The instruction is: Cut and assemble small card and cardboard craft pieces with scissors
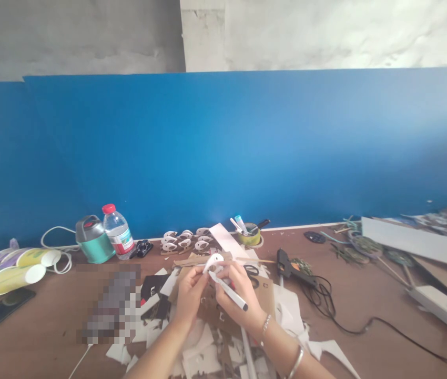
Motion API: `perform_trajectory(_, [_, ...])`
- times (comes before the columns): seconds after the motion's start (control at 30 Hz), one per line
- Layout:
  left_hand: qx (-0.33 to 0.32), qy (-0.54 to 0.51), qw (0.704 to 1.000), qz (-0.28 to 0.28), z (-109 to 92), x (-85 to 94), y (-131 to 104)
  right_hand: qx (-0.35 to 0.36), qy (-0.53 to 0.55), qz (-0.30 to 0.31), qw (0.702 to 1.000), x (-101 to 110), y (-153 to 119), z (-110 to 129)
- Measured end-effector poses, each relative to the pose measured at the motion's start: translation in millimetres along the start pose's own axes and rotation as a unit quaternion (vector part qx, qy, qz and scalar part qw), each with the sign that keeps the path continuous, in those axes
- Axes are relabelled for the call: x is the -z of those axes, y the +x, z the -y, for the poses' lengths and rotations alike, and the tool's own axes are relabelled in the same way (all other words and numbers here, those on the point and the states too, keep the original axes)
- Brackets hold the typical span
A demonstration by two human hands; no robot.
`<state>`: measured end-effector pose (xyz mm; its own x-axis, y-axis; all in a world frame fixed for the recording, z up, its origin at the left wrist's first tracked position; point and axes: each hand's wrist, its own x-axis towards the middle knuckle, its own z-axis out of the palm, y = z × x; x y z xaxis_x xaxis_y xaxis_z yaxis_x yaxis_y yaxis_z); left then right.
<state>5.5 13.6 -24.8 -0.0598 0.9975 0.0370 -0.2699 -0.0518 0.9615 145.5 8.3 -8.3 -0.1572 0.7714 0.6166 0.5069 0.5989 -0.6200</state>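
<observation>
My left hand (192, 292) pinches a small white bird-shaped cutout (213, 261) by its left side, above a heap of scraps. Between the fingers of my right hand (239, 295) is a white marker (231, 292) with a dark end, its other end touching or close to the cutout. Both hands are nearly together. Behind them, several similar white bird cutouts (184, 243) stand in rows on the brown table. Under my hands lie white paper scraps (202, 358) and a piece of brown cardboard (265, 297).
Black scissors (252, 271) and a black glue gun (286, 266) with a trailing cord lie to the right. A water bottle (119, 234), teal container (96, 247) and paper cups (16, 279) stand or lie left. A tape roll (249, 239) holds pens at the back.
</observation>
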Motion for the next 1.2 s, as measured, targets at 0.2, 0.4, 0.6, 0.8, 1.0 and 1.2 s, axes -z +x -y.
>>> perform_trajectory(0.2, [0.004,0.000,1.000,-0.001,0.0,-0.1,0.2,-0.006,-0.007,0.001,1.000,-0.4,-0.4,-0.5])
perform_trajectory(0.4, [0.000,0.008,1.000,-0.006,0.1,0.1,0.3,-0.014,0.000,-0.004,1.000,0.6,-0.5,-0.6])
perform_trajectory(0.6, [0.007,0.007,1.000,-0.007,0.7,0.2,-0.1,-0.019,0.006,-0.011,1.000,0.1,-1.2,-0.3])
perform_trajectory(0.8, [-0.001,0.010,1.000,-0.011,1.6,0.3,1.4,-0.024,0.014,-0.010,1.000,-1.2,-1.6,-4.2])
perform_trajectory(1.0, [-0.007,0.010,1.000,-0.007,-1.4,-1.1,0.1,-0.032,0.015,-0.015,0.999,-2.3,-2.6,-5.4])
perform_trajectory(1.2, [-0.013,0.012,1.000,-0.004,-1.2,-1.4,0.3,-0.037,0.004,-0.024,0.999,-3.1,-1.6,-4.8])
